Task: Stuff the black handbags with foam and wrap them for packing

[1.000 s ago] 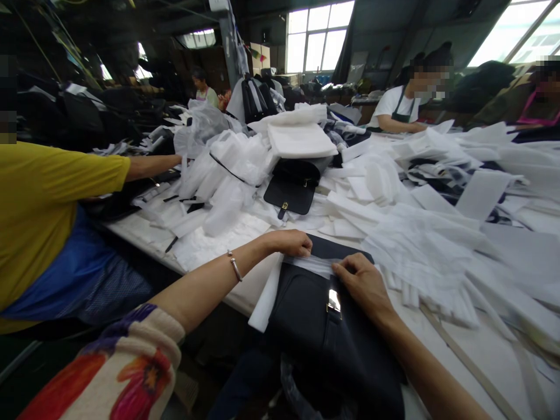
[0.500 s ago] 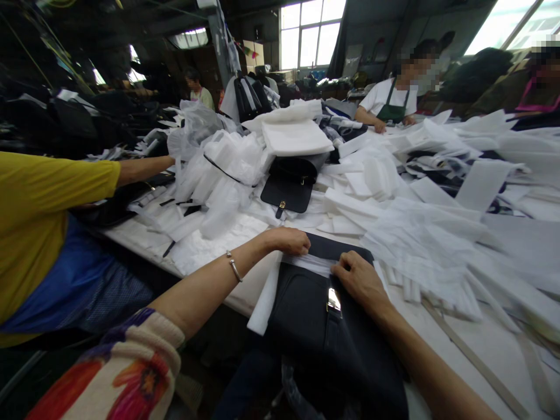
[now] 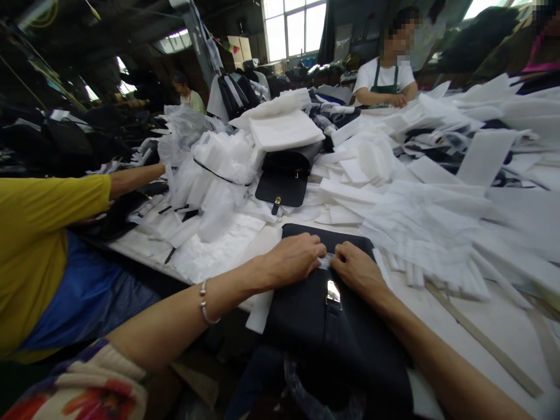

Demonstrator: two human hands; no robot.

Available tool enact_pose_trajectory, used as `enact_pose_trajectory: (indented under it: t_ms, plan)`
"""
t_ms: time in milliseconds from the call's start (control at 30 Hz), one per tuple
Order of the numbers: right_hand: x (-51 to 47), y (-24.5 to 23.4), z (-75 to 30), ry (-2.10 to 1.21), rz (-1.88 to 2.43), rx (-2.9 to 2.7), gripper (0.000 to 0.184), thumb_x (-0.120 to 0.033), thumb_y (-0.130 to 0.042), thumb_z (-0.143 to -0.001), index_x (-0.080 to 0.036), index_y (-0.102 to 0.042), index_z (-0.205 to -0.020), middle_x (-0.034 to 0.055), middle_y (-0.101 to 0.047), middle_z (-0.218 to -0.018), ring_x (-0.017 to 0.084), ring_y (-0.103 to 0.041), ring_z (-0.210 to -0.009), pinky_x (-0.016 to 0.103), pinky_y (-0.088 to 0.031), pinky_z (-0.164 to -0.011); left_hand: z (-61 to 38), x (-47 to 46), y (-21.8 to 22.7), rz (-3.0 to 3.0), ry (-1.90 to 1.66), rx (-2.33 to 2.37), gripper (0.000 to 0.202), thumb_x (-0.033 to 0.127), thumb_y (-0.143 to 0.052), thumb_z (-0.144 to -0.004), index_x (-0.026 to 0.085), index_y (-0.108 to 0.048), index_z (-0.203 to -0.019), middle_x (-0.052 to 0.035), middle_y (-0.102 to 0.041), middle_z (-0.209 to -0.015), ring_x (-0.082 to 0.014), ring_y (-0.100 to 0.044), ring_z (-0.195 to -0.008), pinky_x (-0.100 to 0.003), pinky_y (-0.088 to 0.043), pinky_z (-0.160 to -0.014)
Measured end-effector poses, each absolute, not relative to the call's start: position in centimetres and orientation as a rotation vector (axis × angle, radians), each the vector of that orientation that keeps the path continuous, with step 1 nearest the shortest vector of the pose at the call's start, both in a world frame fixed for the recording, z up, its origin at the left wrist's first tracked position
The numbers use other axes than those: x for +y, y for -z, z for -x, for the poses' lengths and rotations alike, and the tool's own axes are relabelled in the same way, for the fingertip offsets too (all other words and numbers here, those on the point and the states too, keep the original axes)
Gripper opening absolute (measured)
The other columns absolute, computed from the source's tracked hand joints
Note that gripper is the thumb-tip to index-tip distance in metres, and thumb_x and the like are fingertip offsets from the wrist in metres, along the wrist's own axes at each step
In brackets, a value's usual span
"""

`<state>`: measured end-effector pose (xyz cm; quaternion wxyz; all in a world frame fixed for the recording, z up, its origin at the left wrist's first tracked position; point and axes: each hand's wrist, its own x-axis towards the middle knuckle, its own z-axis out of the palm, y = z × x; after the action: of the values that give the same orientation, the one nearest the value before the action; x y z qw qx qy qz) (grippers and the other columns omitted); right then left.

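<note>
A black leather bag [image 3: 301,326] lies in front of me, its strap and shiny metal buckle [image 3: 333,293] facing up. My left hand [image 3: 297,256] is closed over the bag's upper part, pinching one end of a strip of clear plastic film [image 3: 324,262]. Close beside it, my right hand [image 3: 356,265] has its fingers curled on the film's other end. Only a short piece of the film shows between the two hands. White foam sheet [image 3: 261,312] sticks out at the bag's left side.
Beyond the bag lies an open black bag [image 3: 282,189] with white foam [image 3: 286,129] on it. White foam sheets [image 3: 420,221] are heaped at right, plastic-wrapped pieces [image 3: 223,160] at left. A tan strip [image 3: 481,335] lies right. A co-worker's yellow sleeve [image 3: 56,201] is at left; another person stands across.
My left hand has moved right along the bag toward my right hand, and the stretch of film between them is shorter. The view has shifted slightly.
</note>
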<state>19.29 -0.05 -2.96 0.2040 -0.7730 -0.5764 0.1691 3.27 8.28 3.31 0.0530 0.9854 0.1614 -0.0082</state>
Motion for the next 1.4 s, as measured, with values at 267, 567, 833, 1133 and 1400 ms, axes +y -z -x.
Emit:
enact_pose_trajectory:
  t_ms: [267, 567, 833, 1133, 1400]
  plan:
    - [-1.1, 1.2, -21.0, -0.559, 1.850, -1.294, 0.016, -0.034, -0.056, -0.079, -0.021, -0.064, -0.080, 0.0016, -0.065, -0.079, 0.018, -0.057, -0.073, 0.030, -0.040, -0.069, -2.3, 6.6, 0.3, -2.973, -0.068, 0.408, 0.031, 0.040, -0.046, -0.098, 0.020, -0.065, -0.113, -0.0056, -0.063, -0.103, -0.0202, -0.055, -0.092, -0.032, -0.043, -0.088]
    - [-5.1, -1.6, -17.5, -0.547, 2.128, -1.654, 0.041, -0.043, -0.060, -0.085, -0.025, -0.056, -0.121, 0.0001, -0.069, -0.076, 0.025, -0.065, -0.077, 0.033, -0.039, -0.066, -2.0, 7.3, 1.2, -2.882, -0.171, 0.285, 0.028, 0.033, -0.044, -0.101, 0.018, -0.065, -0.111, -0.0066, -0.066, -0.115, -0.0182, -0.057, -0.110, -0.031, -0.040, -0.097]
    - [-6.1, 0.0, -17.3, -0.738, 1.846, -1.286, 0.031, -0.026, -0.058, -0.075, -0.024, -0.054, -0.106, 0.0003, -0.070, -0.089, 0.019, -0.067, -0.086, 0.032, -0.047, -0.081, -1.7, 7.5, 0.7, -2.736, -0.165, 0.202, 0.024, 0.025, -0.045, -0.100, 0.020, -0.064, -0.114, -0.0031, -0.066, -0.127, -0.0161, -0.054, -0.122, -0.030, -0.037, -0.102]
    - [-3.9, 0.1, -20.9, -0.461, 1.880, -1.603, 0.024, -0.021, -0.048, -0.085, -0.021, -0.067, -0.101, 0.0060, -0.067, -0.096, 0.020, -0.065, -0.081, 0.036, -0.049, -0.079, -1.6, 7.8, 1.1, -2.648, -0.244, 0.215, 0.028, 0.013, -0.049, -0.094, 0.021, -0.067, -0.113, -0.0023, -0.071, -0.113, -0.0170, -0.061, -0.106, -0.028, -0.044, -0.099]
    - [-3.6, 0.7, -22.2, -0.248, 1.822, -2.159, 0.040, -0.002, -0.041, -0.085, -0.024, -0.073, -0.095, 0.0056, -0.067, -0.104, 0.022, -0.053, -0.095, 0.037, -0.039, -0.085, -1.7, 7.7, 1.1, -2.586, -0.233, 0.210, 0.026, 0.012, -0.048, -0.094, 0.020, -0.068, -0.108, -0.0036, -0.070, -0.116, -0.0181, -0.059, -0.111, -0.030, -0.042, -0.103]
